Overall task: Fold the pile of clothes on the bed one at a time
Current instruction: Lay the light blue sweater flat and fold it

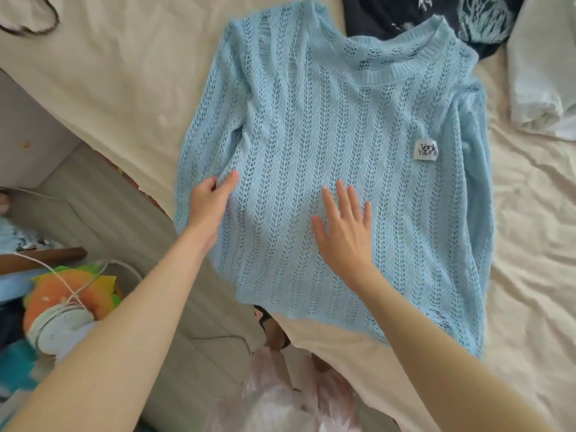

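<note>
A bed (124, 88) covered in a wrinkled cream sheet fills most of the view, with a grey tiled floor (103, 194) showing past its left edge. A light blue open-knit sweater (343, 135) lies spread flat on the sheet, front up, neckline toward the far side and hem near the bed's corner, its sleeves folded in along the sides of the body. A small white label (425, 150) is sewn on its front near the right sleeve. The left hand (212, 202) sits at the sweater's left edge, beside the sleeve, thumb and fingers pinched together on a bit of the knit. The right hand (344, 232) lies flat on the middle of the sweater's lower front, fingers spread apart and gripping nothing. Beyond the neckline a dark navy garment with pale print (436, 14) lies partly under the sweater's collar, and a pale folded garment (542, 73) rests at the right edge of the sheet, apart from the sweater.
</note>
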The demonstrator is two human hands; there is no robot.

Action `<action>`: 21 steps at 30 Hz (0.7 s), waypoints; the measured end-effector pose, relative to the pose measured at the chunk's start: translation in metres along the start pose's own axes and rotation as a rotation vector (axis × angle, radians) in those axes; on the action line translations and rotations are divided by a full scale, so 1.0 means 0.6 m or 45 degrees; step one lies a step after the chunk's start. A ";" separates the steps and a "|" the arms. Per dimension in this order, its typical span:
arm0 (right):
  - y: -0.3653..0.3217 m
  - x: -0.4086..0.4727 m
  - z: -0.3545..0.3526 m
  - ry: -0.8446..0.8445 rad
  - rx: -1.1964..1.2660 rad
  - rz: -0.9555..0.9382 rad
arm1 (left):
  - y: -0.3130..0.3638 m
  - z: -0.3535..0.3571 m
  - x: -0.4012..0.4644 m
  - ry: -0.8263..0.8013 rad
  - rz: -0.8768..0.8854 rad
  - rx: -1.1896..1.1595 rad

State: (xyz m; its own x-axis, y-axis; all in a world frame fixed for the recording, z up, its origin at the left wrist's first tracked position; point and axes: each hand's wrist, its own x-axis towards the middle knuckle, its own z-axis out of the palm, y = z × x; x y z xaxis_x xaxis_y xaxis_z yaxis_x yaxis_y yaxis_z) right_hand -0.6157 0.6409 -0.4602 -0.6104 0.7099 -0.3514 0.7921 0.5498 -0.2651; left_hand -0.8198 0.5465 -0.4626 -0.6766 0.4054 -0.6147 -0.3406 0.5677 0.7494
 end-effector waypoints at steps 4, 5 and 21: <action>-0.055 0.051 0.022 -0.160 0.015 -0.048 | -0.001 -0.030 0.003 0.212 0.066 -0.052; -0.060 0.056 0.025 -0.179 0.012 -0.018 | -0.001 -0.042 0.007 0.296 0.090 0.024; -0.203 0.158 0.006 -0.054 0.068 -0.341 | 0.101 -0.193 0.100 0.634 0.404 0.031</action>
State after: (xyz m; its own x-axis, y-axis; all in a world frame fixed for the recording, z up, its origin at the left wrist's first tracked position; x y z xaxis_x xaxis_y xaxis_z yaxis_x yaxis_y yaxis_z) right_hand -0.7701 0.6397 -0.4647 -0.7980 0.5228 -0.2997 0.6026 0.6904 -0.4003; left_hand -0.9563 0.5221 -0.4257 -0.9699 0.1765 -0.1676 -0.0605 0.4922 0.8684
